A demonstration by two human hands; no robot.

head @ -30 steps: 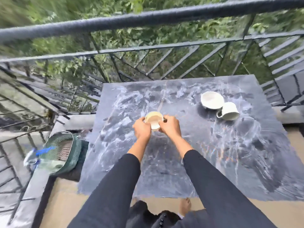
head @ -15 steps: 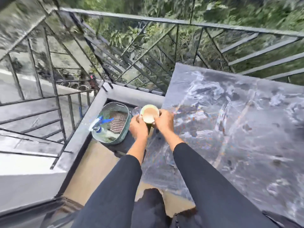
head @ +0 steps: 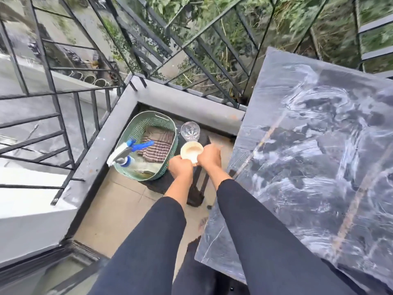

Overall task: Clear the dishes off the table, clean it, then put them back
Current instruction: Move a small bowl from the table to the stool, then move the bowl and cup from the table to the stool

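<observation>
A small cream bowl hangs off the left side of the dark marble table, above a low black stool. Both hands hold it by its rim: my left hand grips the near left side and my right hand grips the right side. A clear cut glass stands on the stool just beyond the bowl. The other dishes are out of view.
A green woven basket on the stool holds a striped cloth and a spray bottle with a blue trigger. A grey ledge and black railing fence in the corner. Beige floor tiles lie below.
Both hands carried the cream bowl from the middle of the table leftward, off its edge, to above the stool beside the basket. The view swung left, and the white cup and dish left the frame.
</observation>
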